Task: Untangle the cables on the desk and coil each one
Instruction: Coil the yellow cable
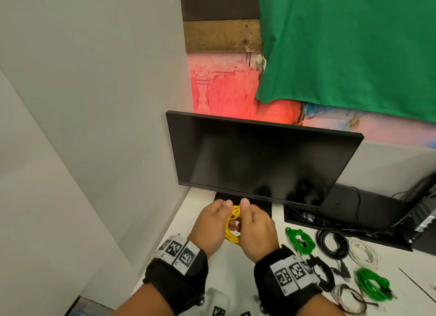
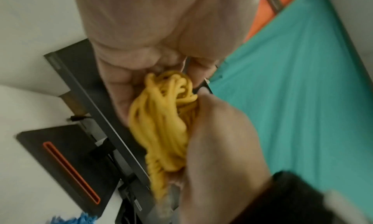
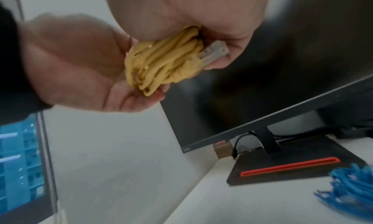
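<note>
Both hands, left [image 1: 210, 223] and right [image 1: 256, 226], wrapped around a bundled yellow cable [image 1: 232, 225], held up above the white table [image 1: 271, 280] in front of the dark monitor [image 1: 259, 157]. Clear plug [image 3: 214, 53] poking out by the fingers. Coiled green cable [image 1: 300, 241], black cable [image 1: 332, 243] and white cable [image 1: 363, 253] lying toward the table's right side.

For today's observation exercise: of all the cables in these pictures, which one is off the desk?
The yellow cable, bunched between the left hand and right hand. The green cables, black cable and white cable lie coiled on the desk.
</note>
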The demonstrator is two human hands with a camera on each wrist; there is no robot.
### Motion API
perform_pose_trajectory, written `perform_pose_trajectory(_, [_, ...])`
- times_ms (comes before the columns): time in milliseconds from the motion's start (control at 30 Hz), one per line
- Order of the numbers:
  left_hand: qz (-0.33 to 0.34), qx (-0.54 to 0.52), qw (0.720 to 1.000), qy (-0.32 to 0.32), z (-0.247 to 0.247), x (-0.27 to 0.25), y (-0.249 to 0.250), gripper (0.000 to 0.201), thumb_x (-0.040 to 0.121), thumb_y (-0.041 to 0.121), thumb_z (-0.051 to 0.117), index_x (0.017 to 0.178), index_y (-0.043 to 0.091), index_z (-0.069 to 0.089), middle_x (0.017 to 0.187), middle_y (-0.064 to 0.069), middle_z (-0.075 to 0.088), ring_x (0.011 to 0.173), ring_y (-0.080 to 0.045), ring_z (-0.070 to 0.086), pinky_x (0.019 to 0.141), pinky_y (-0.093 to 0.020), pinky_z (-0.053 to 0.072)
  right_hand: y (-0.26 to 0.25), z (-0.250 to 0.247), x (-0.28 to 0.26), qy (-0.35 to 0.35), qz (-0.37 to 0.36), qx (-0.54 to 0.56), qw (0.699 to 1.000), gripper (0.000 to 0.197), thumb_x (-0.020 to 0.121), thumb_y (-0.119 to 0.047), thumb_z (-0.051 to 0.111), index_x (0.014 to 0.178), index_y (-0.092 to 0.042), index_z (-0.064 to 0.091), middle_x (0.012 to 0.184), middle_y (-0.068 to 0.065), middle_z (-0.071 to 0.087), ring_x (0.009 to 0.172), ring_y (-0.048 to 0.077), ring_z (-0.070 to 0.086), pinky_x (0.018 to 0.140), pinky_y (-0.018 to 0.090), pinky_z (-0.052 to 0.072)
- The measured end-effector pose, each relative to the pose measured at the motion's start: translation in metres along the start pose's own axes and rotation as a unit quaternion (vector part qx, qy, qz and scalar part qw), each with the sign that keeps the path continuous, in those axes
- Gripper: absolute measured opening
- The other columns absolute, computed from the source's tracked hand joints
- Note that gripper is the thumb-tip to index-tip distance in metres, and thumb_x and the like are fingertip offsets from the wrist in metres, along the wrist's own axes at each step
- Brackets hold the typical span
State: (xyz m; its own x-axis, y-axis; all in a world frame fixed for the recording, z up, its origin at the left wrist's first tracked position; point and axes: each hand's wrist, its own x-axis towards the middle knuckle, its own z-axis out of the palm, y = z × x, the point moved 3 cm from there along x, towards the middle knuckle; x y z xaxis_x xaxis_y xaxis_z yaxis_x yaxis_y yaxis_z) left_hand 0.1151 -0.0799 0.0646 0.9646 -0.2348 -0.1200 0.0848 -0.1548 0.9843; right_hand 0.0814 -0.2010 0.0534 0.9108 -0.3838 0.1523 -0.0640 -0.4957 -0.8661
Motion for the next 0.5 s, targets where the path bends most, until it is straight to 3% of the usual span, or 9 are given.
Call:
perform_pose_trajectory(33, [-0.007,0.043,0.999,-0.015,-0.002,0.002,0.002,0.024,0.098,0.031,0.052,0.097,0.012,0.067,0.09,0.0,0.065,0.082,-0.013,0.063,0.074,-0.011,0.049,0.003,0.0,-0.001,-0.01,-0.024,-0.05,0.998,0.058,0.098,-0.059,0.021,0.079,-0.018,0.057,0.069,-0.004,0.061,0.067,0.014,0.058,0.064,0.03,0.045])
perform_pose_trajectory(100, [-0.065,0.076,0.995,-0.018,-0.003,0.004,-0.002,0.024,0.093,0.029,0.058,0.088,0.009,0.069,0.087,-0.007,0.067,0.081,-0.02,0.065,0.082,-0.029,0.056,0.008,0.004,-0.007,-0.04,-0.076,-0.164,0.983,0.059,0.091,-0.062,0.01,0.084,-0.024,0.055,0.07,-0.009,0.057,0.066,0.016,0.055,0.063,0.032,0.044])
perform_pose_trajectory(133, [-0.074,0.084,0.993,-0.028,-0.001,0.001,-0.002,0.032,0.094,0.036,0.054,0.079,0.011,0.069,0.079,-0.008,0.068,0.076,-0.021,0.067,0.08,-0.036,0.057,0.008,0.006,-0.011,-0.047,-0.097,-0.191,0.976,0.062,0.088,-0.06,0.007,0.087,-0.024,0.058,0.071,-0.007,0.059,0.067,0.018,0.057,0.062,0.032,0.045])
perform_pose_trajectory(167, [-0.103,0.084,0.991,-0.016,0.0,-0.004,-0.005,0.043,0.095,0.046,0.049,0.071,0.015,0.069,0.07,-0.008,0.069,0.068,-0.018,0.068,0.071,-0.035,0.057,0.009,0.009,-0.015,-0.051,-0.125,-0.199,0.971,0.063,0.086,-0.057,0.008,0.088,-0.021,0.06,0.073,-0.002,0.063,0.067,0.021,0.061,0.061,0.032,0.047])
perform_pose_trajectory(233, [-0.096,0.092,0.991,0.026,0.006,-0.007,-0.016,0.061,0.093,0.061,0.042,0.052,0.023,0.067,0.053,-0.002,0.065,0.049,-0.01,0.062,0.057,-0.026,0.047,0.008,0.014,-0.025,-0.056,-0.191,-0.14,0.97,0.058,0.086,-0.046,0.018,0.08,-0.01,0.064,0.069,0.007,0.065,0.061,0.024,0.062,0.056,0.025,0.042])
perform_pose_trajectory(267, [-0.083,0.089,0.992,0.042,0.007,-0.011,-0.02,0.064,0.092,0.061,0.042,0.044,0.025,0.064,0.047,0.001,0.06,0.043,-0.009,0.057,0.055,-0.025,0.044,0.01,0.016,-0.029,-0.067,-0.198,-0.106,0.972,0.054,0.088,-0.042,0.023,0.073,-0.008,0.063,0.065,0.008,0.063,0.058,0.021,0.059,0.055,0.022,0.039])
perform_pose_trajectory(367, [-0.12,0.009,0.991,0.05,0.01,-0.02,-0.036,0.065,0.095,0.051,0.049,0.039,0.018,0.059,0.042,-0.004,0.053,0.038,-0.016,0.049,0.045,-0.025,0.04,0.017,0.021,-0.036,-0.12,-0.077,0.066,0.988,0.057,0.096,-0.046,0.027,0.058,-0.013,0.054,0.055,0.0,0.056,0.055,0.011,0.051,0.058,0.024,0.039])
perform_pose_trajectory(500, [-0.181,-0.066,0.98,0.048,0.008,-0.021,-0.046,0.063,0.096,0.044,0.051,0.043,0.012,0.059,0.045,-0.01,0.052,0.039,-0.021,0.047,0.043,-0.026,0.039,0.023,0.024,-0.038,-0.118,-0.106,0.036,0.987,0.061,0.095,-0.057,0.02,0.058,-0.02,0.052,0.056,-0.001,0.057,0.057,0.012,0.053,0.061,0.028,0.044])
